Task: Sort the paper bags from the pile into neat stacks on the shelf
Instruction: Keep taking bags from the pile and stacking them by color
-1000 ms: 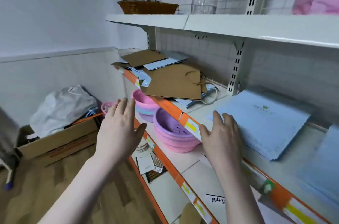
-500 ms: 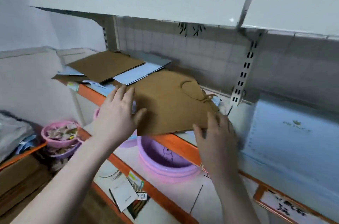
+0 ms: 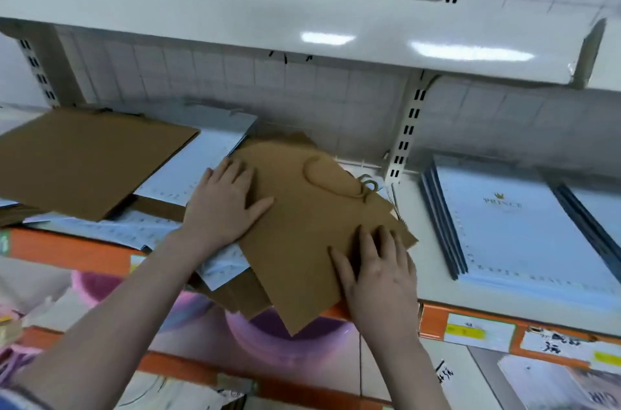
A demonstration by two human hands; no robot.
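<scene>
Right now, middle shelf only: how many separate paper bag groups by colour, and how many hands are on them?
Brown kraft paper bag groups: 2, the loose brown pile under both hands and the flat brown bag at left.
Light blue paper bag groups: 2, the neat blue stack at right and the loose blue bags at left.
Hands: 2, left hand, right hand.
Total: 6.

Lighting: bright, even, from overhead | Glare: two white streaks on the upper shelf [image 3: 302,23] front | Shadow: soft band beneath that shelf | Blur: slight overall, stronger at lower corners | Distortion: wide-angle bowing of shelf edges
</scene>
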